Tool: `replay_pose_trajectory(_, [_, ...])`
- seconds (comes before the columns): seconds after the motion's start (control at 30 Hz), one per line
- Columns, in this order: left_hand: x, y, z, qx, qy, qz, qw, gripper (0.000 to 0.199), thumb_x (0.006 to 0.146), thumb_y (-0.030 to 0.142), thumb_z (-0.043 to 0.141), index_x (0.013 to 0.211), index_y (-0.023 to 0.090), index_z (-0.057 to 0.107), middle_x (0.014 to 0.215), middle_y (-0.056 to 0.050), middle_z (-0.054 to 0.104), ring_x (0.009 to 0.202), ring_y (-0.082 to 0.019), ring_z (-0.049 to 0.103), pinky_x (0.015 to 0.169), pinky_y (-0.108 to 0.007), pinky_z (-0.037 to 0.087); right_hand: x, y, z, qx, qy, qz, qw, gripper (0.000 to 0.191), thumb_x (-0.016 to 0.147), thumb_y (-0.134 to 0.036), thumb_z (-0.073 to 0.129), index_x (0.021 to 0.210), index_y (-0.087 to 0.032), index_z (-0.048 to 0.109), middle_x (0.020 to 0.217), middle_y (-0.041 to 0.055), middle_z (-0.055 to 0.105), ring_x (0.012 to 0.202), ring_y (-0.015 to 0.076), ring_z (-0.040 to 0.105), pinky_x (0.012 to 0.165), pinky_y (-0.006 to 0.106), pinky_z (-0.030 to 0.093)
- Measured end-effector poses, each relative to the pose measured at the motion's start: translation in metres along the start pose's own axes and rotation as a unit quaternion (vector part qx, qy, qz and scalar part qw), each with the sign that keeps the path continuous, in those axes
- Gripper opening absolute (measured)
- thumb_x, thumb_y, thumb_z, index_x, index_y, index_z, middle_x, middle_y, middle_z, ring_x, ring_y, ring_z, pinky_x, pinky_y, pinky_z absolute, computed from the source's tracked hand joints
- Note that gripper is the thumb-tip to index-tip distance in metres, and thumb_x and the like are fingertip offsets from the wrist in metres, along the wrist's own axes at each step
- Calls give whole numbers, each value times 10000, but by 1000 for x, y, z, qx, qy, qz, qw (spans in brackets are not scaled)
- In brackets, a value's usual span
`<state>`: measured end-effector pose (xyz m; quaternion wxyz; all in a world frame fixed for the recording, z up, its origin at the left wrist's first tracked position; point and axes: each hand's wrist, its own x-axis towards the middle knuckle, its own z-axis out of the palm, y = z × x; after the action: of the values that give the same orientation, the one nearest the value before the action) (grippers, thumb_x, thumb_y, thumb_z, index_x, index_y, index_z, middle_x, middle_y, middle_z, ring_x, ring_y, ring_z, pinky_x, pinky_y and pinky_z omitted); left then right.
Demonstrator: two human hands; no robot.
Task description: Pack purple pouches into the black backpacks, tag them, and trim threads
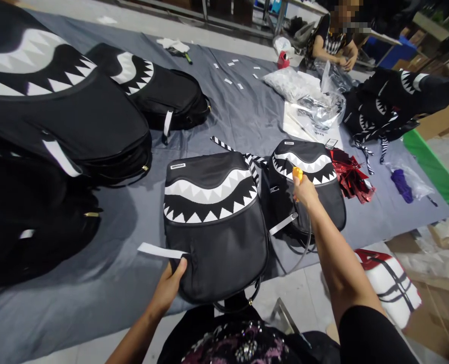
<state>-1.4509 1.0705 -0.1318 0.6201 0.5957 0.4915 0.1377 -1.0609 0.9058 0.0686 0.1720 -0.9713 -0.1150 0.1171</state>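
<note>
A black backpack (224, 253) with a white-and-grey shark-tooth pattern lies in front of me, its base toward me. My left hand (174, 278) grips its lower left edge, thumb on top and fingers hidden underneath. Beside that thumb a white strip tag (160, 250) sticks out from the bag's side. My right hand (304, 191) is closed around a small orange tool (297, 173), held over a second shark-tooth backpack (325, 197) on the right. A thin grey cord (308, 237) hangs below this hand. Another white tag (283, 223) lies between the two bags.
More black backpacks (106, 116) lie left on the grey cloth-covered table (232, 119). Clear plastic bags (304, 91), red foil (351, 174) and piled backpacks (391, 101) are to the right. A person (332, 45) sits across the table. A red-and-white bundle (391, 288) lies below, right.
</note>
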Motion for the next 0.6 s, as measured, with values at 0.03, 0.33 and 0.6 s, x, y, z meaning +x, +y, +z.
replay_pose_trajectory(0.03, [-1,1,-4,16,18,22,999,495,834,545,527,1157,181,615,1245,-106,642,1332,-299,485,1168,-464,321,-3,1,0,14,-7,3,1000,503,990,-568,261,1237,-186,475,925,99,701,768,206,677,736,328,506])
replay_pose_trajectory(0.33, [-15,159,64,102,200,433,873,379,894,336,534,1246,199,577,1264,-93,600,1244,-252,540,1124,-445,397,-1,51,-62,119,-135,-8,984,305,982,-459,371,1115,-207,480,740,18,662,631,180,675,572,273,520])
replay_pose_trajectory(0.6, [81,303,350,106,10,251,962,865,819,475,684,1499,147,263,1531,-231,340,1441,-341,318,1117,-540,344,88,82,-124,-157,-137,-205,956,300,950,-490,423,950,-210,530,708,23,675,596,166,628,570,249,428])
